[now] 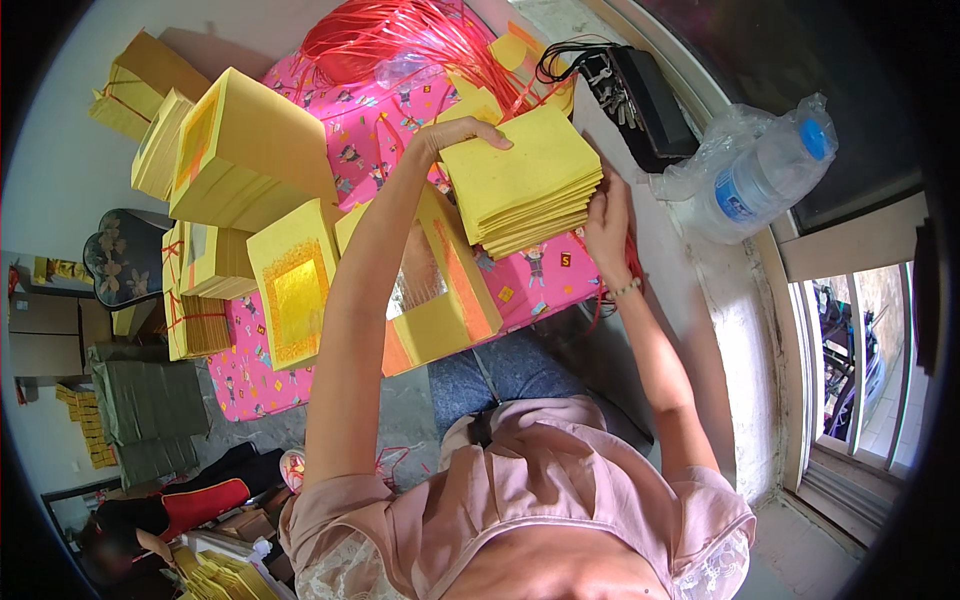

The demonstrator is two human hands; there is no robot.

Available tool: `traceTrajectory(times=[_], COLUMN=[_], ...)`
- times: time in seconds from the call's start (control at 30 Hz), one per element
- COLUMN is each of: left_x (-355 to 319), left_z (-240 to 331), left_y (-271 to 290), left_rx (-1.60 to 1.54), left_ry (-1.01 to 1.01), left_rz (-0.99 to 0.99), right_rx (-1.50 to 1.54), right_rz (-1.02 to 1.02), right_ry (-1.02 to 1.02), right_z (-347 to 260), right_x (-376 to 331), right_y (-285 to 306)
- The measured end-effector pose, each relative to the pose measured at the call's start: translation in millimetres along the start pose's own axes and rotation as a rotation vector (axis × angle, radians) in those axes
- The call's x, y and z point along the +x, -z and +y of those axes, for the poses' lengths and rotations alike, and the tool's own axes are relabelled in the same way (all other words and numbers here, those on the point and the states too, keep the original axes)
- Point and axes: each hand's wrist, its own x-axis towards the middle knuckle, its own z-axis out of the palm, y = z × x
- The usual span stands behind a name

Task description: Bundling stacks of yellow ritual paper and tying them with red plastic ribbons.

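Note:
Both my hands are on a thick stack of yellow paper sheets [525,175] above the far right part of a pink patterned table [545,285]. My left hand [465,135] grips its far left edge with the thumb lying on top; the other fingers are mostly hidden. At the stack's right side, my right hand [607,225] closes on the edges, which fan slightly unevenly. Under my left forearm is a yellow paper block with a silver square [450,280]. Left of it leans another block bearing a gold square [300,285].
Tall yellow paper blocks [255,145] and red-tied bundles [197,325] crowd the table's left. Red strings [400,40] heap at the back. On the right ledge are a black case [650,105], keys [615,95] and a bagged plastic bottle [745,195]. Another person [190,505] is at lower left.

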Motion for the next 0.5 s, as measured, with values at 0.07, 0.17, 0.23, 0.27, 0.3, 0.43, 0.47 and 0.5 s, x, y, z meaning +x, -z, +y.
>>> traceTrajectory(times=[0.07, 0.17, 0.23, 0.27, 0.3, 0.43, 0.47, 0.5], left_x=[-3, -9, -13, -14, -14, -10, -8, -7], left_z=[5, 9, 14, 15, 14, 6, 4, 1], left_y=[0, 0, -3, -5, -7, -6, -4, -1], left_rx=[0.114, 0.165, 0.168, 0.169, 0.171, 0.102, 0.073, 0.074], left_ry=[0.045, -0.001, 0.003, 0.008, 0.008, 0.073, 0.070, 0.069], left_rz=[-0.028, -0.047, -0.060, -0.070, -0.072, 0.002, 0.002, 0.004], right_rx=[-0.024, 0.191, 0.384, 0.379, 0.543, 0.926, 0.928, 0.938], right_rz=[0.083, 0.202, 0.049, 0.054, 0.067, 0.070, 0.072, 0.065], right_ry=[-0.071, -0.149, -0.344, -0.345, -0.550, -0.929, -0.926, -0.924], right_z=[-10, -30, -34, -38, -45, -46, -46, -51], right_x=[-18, -54, -76, -83, -86, -82, -79, -74], right_y=[3, -3, -5, -8, -13, -30, -34, -38])
